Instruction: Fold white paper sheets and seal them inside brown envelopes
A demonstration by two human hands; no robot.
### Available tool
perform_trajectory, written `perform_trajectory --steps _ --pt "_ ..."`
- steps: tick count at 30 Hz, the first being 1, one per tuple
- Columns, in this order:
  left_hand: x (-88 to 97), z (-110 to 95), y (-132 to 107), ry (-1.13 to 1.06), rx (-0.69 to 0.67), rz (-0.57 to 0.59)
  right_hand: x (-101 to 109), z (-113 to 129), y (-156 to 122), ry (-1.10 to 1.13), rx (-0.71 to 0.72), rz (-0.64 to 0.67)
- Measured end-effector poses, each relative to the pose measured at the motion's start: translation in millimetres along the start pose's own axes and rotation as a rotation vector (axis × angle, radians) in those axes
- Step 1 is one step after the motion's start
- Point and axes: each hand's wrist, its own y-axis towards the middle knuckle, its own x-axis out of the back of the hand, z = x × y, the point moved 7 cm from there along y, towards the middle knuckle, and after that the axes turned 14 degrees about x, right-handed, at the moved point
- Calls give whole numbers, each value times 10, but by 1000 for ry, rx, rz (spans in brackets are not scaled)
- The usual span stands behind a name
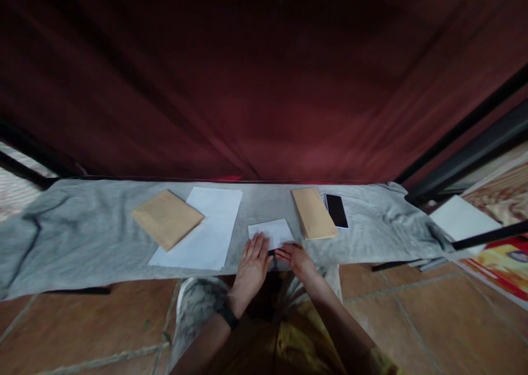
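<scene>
A white sheet of paper (274, 230), apparently folded small, lies on the grey cloth close to its near edge. My left hand (252, 262) rests flat on the lower left of this sheet, its fingers stretched forward. At the sheet's near right edge, the fingers of my right hand (296, 257) point left and are bent together on the paper; my thumb is hard to make out. A small dark patch shows between the two hands. Left of them lie larger white sheets (214, 226), with brown envelopes (167, 221) partly over them. Another stack of brown envelopes (314, 213) is to the right.
A phone (337, 210) lies beside the right envelopes. Grey cloth (371, 226) covers the narrow table, with a dark red curtain (256, 105) behind it. Black metal bars (466, 127) stand at the right, near a red and yellow printed item (501, 262). Tiles (396, 314) cover the floor.
</scene>
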Motion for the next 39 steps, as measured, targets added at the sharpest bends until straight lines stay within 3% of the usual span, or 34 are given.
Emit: perform_trajectory --steps 5,7,9,13,15,18,24,31,39 --pt "-161 58 -106 146 -36 55 -1 132 -177 -294 -148 244" --pt "-147 79 -91 154 -48 70 -21 215 -177 -393 -119 286" --pt "-123 75 -61 157 -50 72 -90 364 -85 -544 73 299" --pt "-107 29 68 158 -6 35 -441 603 84 -1075 661 436" --pt "-117 7 161 157 15 9 -583 547 140 -1305 823 532" --pt "-167 32 287 174 63 18 -650 383 209 -1578 939 610" --pt "-264 143 318 224 123 63 -544 181 238 -1767 1019 501" --pt "-287 206 315 246 184 52 -439 144 240 -1861 1002 296" --pt "-253 292 257 211 227 -20 -413 134 228 -1837 974 265"
